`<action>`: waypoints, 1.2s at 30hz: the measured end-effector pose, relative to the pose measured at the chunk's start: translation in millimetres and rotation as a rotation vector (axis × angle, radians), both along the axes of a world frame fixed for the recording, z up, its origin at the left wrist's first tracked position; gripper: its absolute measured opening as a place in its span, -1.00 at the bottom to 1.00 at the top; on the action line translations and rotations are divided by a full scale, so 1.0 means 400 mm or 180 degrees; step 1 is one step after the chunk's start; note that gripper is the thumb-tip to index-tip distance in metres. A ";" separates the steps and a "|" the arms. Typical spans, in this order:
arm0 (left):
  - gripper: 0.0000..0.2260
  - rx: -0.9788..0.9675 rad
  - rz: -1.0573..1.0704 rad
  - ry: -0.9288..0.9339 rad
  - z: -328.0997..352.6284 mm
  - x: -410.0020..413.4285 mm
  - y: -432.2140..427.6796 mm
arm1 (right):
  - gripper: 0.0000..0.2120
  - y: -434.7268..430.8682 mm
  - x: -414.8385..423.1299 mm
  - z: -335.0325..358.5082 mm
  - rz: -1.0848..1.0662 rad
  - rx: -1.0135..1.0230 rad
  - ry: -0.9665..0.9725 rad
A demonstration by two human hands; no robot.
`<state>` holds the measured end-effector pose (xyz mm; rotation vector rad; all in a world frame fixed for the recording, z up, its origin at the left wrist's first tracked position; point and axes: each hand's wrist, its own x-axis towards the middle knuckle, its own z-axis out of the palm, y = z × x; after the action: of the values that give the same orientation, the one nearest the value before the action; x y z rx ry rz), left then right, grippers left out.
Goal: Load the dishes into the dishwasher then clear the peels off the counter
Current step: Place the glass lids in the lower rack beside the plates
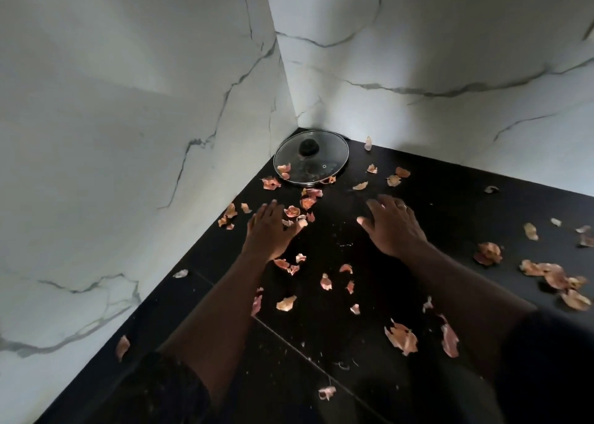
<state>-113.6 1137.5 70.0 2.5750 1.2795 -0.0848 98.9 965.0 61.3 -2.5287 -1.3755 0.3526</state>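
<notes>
The peel-clearing step looks to be the one in hand. Papery onion peels (pixel 400 337) lie scattered over the black table (pixel 369 256), thickest just in front of the glass pot lid (pixel 311 157), which sits in the corner where the marble walls (pixel 128 102) meet. A looser drift lies well to the right of the lid, and a few scraps rest on its glass. Both hands are released, palms down, fingers straight and spread. The left hand (pixel 268 230) is in front of the lid and slightly left, its thumb and fingertips among a cluster of peels. The right hand (pixel 393 226) is in front of the lid and to its right, over bare table and grasping nothing; whether either palm touches the surface I cannot tell. No dishwasher shows, and the lid seems not yet loaded. The next move probably calls for drawing both hands together to rake the scraps into one heap, gently, since such thin skins would likely slide and flutter.
</notes>
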 end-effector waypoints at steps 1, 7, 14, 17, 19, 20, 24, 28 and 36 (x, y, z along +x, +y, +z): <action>-0.37 0.0006 0.0021 -0.0005 -0.002 0.017 0.026 | -0.50 0.038 0.022 -0.006 0.0000 0.0050 -0.0002; -0.46 -0.0114 0.0308 -0.0719 -0.012 0.166 0.232 | -0.60 0.249 0.148 -0.014 -0.0248 0.0406 0.0296; -0.66 -0.0557 0.0878 -0.1119 0.016 0.317 0.392 | -0.62 0.450 0.229 -0.033 -0.0372 0.0549 0.0798; -0.37 -0.0306 0.0779 -0.0831 -0.009 0.345 0.465 | -0.53 0.524 0.256 -0.067 -0.0519 0.0468 0.0931; -0.40 -0.0427 0.0826 -0.0821 -0.028 0.357 0.492 | -0.54 0.552 0.265 -0.084 -0.0573 0.0424 0.0884; -0.43 -0.0503 0.0893 -0.0840 -0.036 0.364 0.502 | -0.55 0.564 0.268 -0.092 -0.0608 0.0453 0.0868; -0.52 -0.0607 0.1098 -0.1160 -0.044 0.375 0.529 | -0.57 0.589 0.281 -0.117 -0.0725 0.0519 0.0852; -0.55 -0.0782 0.1174 -0.1365 -0.045 0.344 0.515 | -0.42 0.568 0.284 -0.115 -0.0858 0.0663 0.1196; -0.51 -0.0491 0.0944 -0.1760 0.030 0.276 0.426 | -0.30 0.445 0.267 -0.012 -0.0738 0.1325 0.1388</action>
<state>-3.2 1307.9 81.9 2.0405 1.3410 0.5245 205.6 1142.8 56.5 -2.0786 -0.8750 0.4791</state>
